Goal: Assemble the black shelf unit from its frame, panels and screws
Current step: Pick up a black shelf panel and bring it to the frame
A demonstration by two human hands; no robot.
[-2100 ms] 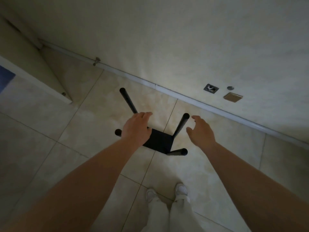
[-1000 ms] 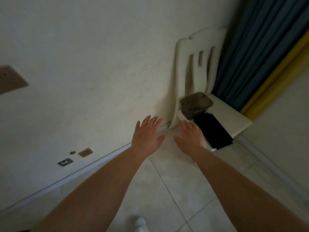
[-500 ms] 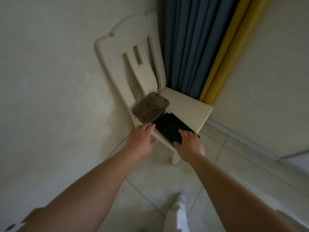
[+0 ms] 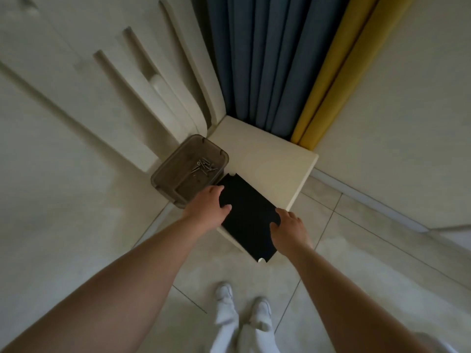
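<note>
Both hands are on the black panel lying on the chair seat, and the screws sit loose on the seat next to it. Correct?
Not quite. In the head view the screws lie inside the brown plastic box, not loose on the chair seat. The rest stands: left hand and right hand are on the black panel.

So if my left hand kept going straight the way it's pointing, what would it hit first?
Probably the translucent screw box: the left hand grips the black panel edge, fingertips almost at its wall, though depth is unclear.
</note>
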